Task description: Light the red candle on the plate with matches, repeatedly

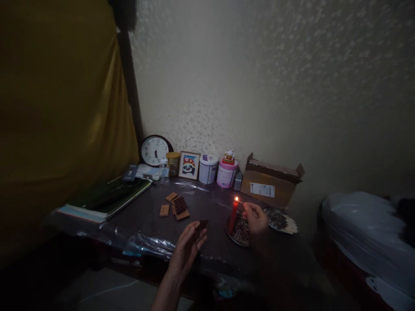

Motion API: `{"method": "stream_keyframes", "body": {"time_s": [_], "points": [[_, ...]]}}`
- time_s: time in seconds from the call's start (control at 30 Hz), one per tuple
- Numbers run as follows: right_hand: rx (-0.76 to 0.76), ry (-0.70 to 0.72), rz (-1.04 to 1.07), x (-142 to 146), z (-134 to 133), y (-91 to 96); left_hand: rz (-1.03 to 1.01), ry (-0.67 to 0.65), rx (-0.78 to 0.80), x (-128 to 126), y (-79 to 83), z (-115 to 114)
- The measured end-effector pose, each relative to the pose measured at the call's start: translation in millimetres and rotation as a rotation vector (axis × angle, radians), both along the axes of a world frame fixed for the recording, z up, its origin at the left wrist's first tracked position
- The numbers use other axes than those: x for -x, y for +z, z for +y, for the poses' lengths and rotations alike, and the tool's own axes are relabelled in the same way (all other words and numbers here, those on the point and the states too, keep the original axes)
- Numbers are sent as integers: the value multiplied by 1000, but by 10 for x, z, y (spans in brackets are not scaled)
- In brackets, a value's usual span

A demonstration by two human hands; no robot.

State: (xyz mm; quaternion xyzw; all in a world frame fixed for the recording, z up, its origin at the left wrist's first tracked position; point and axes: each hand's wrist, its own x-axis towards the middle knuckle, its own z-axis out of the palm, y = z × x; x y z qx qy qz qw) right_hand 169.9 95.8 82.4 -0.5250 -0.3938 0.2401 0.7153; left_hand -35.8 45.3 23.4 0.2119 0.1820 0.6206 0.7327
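A red candle (pixel 233 216) stands upright on a round plate (pixel 229 235) strewn with small dark bits. My right hand (pixel 256 220) pinches a thin matchstick (pixel 241 201), its tip at the small flame (pixel 236 199) on top of the candle. Left of the candle, my left hand (pixel 189 242) holds a small dark matchbox (pixel 201 225) between thumb and fingers. Beyond it lie several brown matchboxes (pixel 179 204) with dark sides, some in an overlapping row. A second plate (pixel 282 230) behind my right hand bears dark bits and several pale sticks (pixel 291 225).
Clear plastic covers the dark table (pixel 142 220). Along the wall stand a clock (pixel 156 150), a yellow-lidded jar (pixel 173 163), a panda picture (pixel 189 165), a white tin (pixel 208 169), a pink tin (pixel 227 173) and a cardboard box (pixel 270 183). Books (pixel 110 198) lie left.
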Motion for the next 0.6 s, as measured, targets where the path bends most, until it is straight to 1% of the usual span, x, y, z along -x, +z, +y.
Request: {"method": "stream_keyframes", "body": {"time_s": [0.4,0.5,0.6], "points": [[-44,13,12,6,-9,21,-18,-2,3,1,-17,-4],[-73,60,25,1,-39,60,-7,-3,2,-2,-24,-6],[-109,156,38,-33,-114,141,-2,-6,-6,-1,-30,3]]}}
